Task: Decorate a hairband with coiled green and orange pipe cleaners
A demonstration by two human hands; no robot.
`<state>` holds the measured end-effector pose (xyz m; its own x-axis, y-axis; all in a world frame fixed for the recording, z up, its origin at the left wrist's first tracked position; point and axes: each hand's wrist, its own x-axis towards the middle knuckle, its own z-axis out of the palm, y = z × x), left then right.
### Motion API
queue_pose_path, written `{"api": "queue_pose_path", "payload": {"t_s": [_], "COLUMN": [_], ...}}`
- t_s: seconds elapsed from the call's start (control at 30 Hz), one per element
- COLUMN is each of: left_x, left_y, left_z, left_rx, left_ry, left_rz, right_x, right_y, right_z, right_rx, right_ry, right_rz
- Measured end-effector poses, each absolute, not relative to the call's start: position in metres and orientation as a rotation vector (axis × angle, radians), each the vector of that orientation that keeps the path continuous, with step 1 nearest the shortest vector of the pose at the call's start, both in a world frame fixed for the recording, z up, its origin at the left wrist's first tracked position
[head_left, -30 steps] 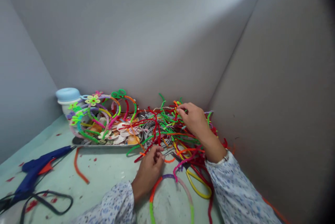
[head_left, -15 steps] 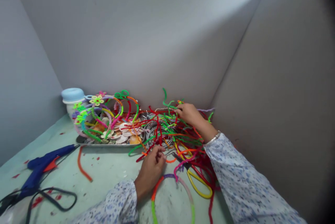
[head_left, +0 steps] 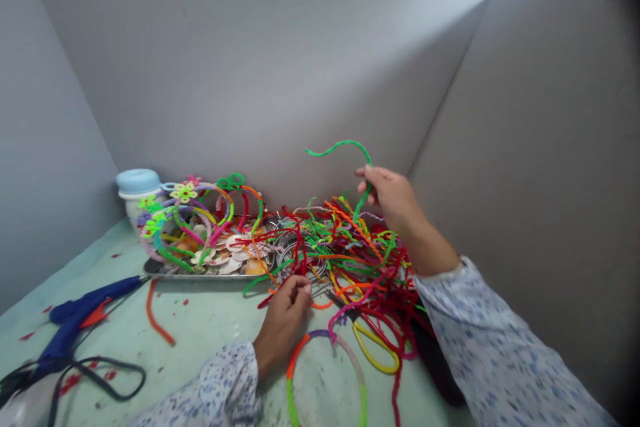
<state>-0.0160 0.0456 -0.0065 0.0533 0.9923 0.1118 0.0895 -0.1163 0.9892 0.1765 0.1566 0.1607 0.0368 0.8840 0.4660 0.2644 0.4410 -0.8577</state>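
My right hand (head_left: 393, 197) is raised above the pile, its thumb and fingers pinching a green pipe cleaner (head_left: 345, 144). One end of that stem curves out to the left, and the other hangs below my fingers. On the table, my left hand (head_left: 285, 314) rests with its fingers loosely curled in; nothing shows in them. Just past it lies a tangled pile of coloured pipe cleaners (head_left: 350, 234), mostly red, green and orange. Near my left wrist is a headband (head_left: 363, 374) wrapped in coloured bands, with a pink stem (head_left: 334, 327) at its top.
Yellow-handled scissors (head_left: 377, 354) lie right of the headband. Behind, a metal tray (head_left: 200, 276) holds shell-like discs and finished headbands (head_left: 167, 257). A blue glue gun (head_left: 85, 307) with a black cord lies left, near an orange stem (head_left: 159, 320). A blue-lidded jar (head_left: 137, 182) stands by the grey partition (head_left: 250, 80).
My right hand has risen from the pile and moved right, drawing out the green pipe cleaner. My left hand has barely moved. The view has tilted slightly.
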Motion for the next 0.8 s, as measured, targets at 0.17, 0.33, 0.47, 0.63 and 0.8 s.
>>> {"api": "queue_pose_path", "payload": {"t_s": [0.17, 0.33, 0.47, 0.63, 0.8], "left_x": [-0.016, -0.019, -0.020, -0.021, -0.030], "left_y": [0.044, 0.040, 0.038, 0.049, 0.069], "left_z": [0.002, 0.014, 0.034, 0.048, 0.046], "left_rx": [1.259, 1.221, 1.244, 1.272, 1.106], "left_ry": [1.012, 1.002, 1.023, 0.909, 0.861], "left_rz": [1.253, 1.346, 1.373, 1.362, 1.384], "right_x": [0.163, 0.155, 0.156, 0.160, 0.162], "right_y": [0.080, 0.041, 0.037, 0.043, 0.041], "right_z": [0.083, 0.020, 0.000, -0.012, -0.014], "right_rx": [-1.037, -1.088, -1.098, -1.132, -1.103], "right_ry": [-1.382, -1.251, -1.166, -1.100, -1.099], "right_rz": [1.260, 1.403, 1.452, 1.450, 1.491]}}
